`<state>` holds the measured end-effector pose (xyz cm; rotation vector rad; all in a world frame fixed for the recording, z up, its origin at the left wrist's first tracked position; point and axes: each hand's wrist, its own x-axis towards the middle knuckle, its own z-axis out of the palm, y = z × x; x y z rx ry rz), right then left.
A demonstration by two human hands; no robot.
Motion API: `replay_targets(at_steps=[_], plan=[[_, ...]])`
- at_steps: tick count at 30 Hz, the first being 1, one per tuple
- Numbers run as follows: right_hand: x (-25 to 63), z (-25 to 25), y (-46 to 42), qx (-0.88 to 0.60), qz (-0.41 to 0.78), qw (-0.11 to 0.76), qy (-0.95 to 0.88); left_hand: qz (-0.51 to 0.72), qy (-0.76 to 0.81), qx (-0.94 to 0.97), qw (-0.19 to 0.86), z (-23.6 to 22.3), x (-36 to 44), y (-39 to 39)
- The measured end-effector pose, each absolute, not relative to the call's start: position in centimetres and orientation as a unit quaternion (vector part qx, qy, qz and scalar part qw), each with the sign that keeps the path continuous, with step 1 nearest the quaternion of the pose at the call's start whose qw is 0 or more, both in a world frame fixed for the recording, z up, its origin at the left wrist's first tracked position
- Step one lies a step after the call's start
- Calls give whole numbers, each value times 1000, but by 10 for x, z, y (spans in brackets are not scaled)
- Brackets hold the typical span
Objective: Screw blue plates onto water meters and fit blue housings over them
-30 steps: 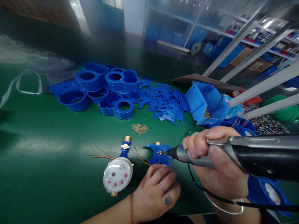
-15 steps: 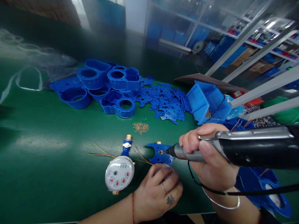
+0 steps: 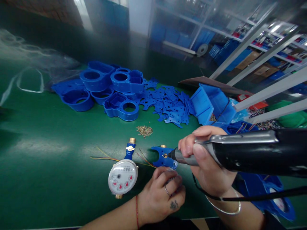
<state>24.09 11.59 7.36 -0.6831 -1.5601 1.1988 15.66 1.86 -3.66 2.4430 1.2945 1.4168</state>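
Note:
My right hand [image 3: 206, 159] is wrapped round a black and silver electric screwdriver [image 3: 242, 150], its tip at the brass fitting [image 3: 165, 156] in the middle of a blue plate [image 3: 157, 161]. Just below that plate, my left hand [image 3: 165, 193] curls over a rounded part; my fingers cover most of it, and it looks like a water meter. A second water meter [image 3: 123, 177], with a white dial, red pointers and a blue pipe, lies to the left. Thin coloured wires [image 3: 105, 158] run out beside it.
Small brass screws [image 3: 144, 131] lie in a pile. Behind are blue housings [image 3: 121, 107], flat blue plates [image 3: 168, 102] and a blue bin [image 3: 206, 105] holding some screws. Metal posts [image 3: 271, 91] stand at the right. More blue parts [image 3: 266, 195] lie beyond my right wrist.
My right hand and the screwdriver have shifted slightly left, with the tip still at the brass fitting. My left hand has barely moved.

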Motion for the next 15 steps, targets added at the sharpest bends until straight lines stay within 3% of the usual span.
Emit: replay_targets(at_steps=[15], plan=[[236, 70, 115, -308, 460, 496, -668, 470, 414, 780, 20, -31, 156, 22]])
